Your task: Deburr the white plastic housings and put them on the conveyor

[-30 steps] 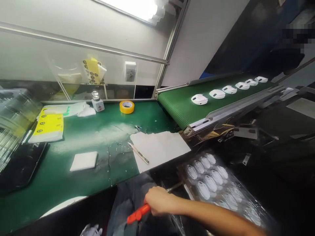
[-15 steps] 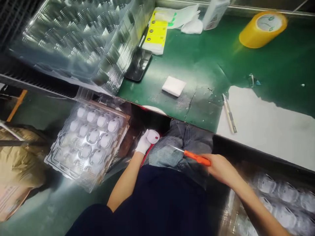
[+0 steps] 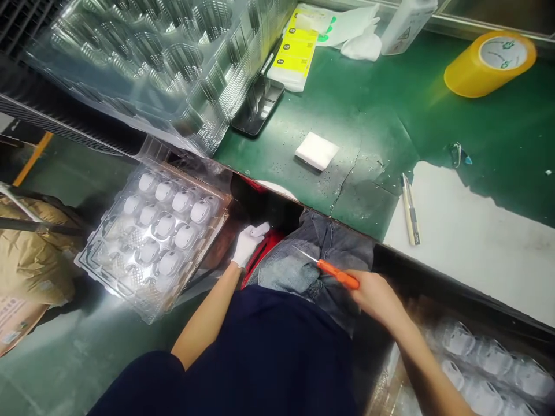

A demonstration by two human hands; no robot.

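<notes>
My left hand (image 3: 246,245), in a white glove, is closed on a small white plastic part (image 3: 261,229), turned nearly edge-on beside my left thigh. Bare, my right hand (image 3: 373,294) grips an orange-handled tool (image 3: 337,274) over my lap. Its thin metal shaft narrows to a point aimed left, apart from the white part. I cannot tell whether it is a knife or a screwdriver. Left of my gloved hand, a clear plastic tray (image 3: 99,267) holds several rounded white parts in rows. Another tray of similar white parts (image 3: 492,358) sits low at the right.
The green bench (image 3: 373,110) carries stacked clear trays (image 3: 191,110), a black shallow dish (image 3: 259,107), a white block (image 3: 316,151), a yellow tape roll (image 3: 481,66), a white sheet (image 3: 472,231) and a craft knife (image 3: 410,211). The bench edge runs just above my lap.
My left hand has turned the white part from face-on to nearly edge-on and shifted slightly left. The orange-handled tool has moved a little left in my right hand. The view has shifted too.
</notes>
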